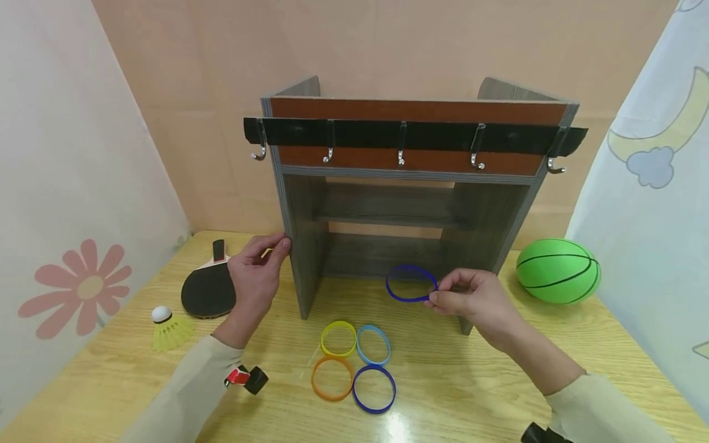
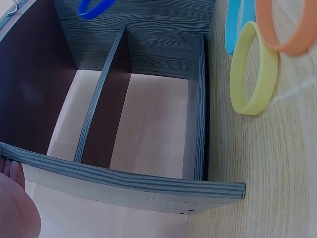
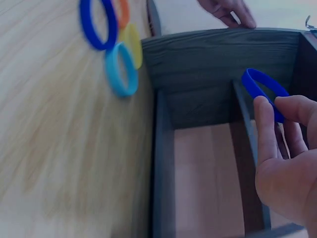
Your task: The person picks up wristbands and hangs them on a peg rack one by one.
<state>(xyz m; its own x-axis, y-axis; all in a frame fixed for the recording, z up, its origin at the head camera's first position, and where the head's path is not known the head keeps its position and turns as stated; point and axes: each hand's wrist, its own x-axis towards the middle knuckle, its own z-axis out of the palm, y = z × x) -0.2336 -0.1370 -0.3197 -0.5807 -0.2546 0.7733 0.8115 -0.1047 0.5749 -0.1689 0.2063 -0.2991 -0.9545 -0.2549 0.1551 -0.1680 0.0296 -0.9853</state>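
My right hand [image 1: 471, 298] pinches a dark blue silicone wristband [image 1: 410, 300] between thumb and fingers, holding it up in front of the lower opening of a grey wooden shelf rack [image 1: 410, 212]. At the rack's left side panel, my left hand [image 1: 257, 277] touches the outer face near the front edge with its fingertips. Five metal hooks line a black strip [image 1: 365, 132] across the rack's top. On the table before the rack lie yellow [image 1: 339, 354], light blue [image 1: 361, 351], orange [image 1: 332, 399] and dark blue [image 1: 374, 411] wristbands, close together.
Left of the rack are a black table tennis paddle [image 1: 207, 292] and a yellow shuttlecock [image 1: 173, 332]. A green ball [image 1: 558, 271] with black lines sits to the right. Patterned cloths hang at both sides of the wooden table [image 1: 443, 394].
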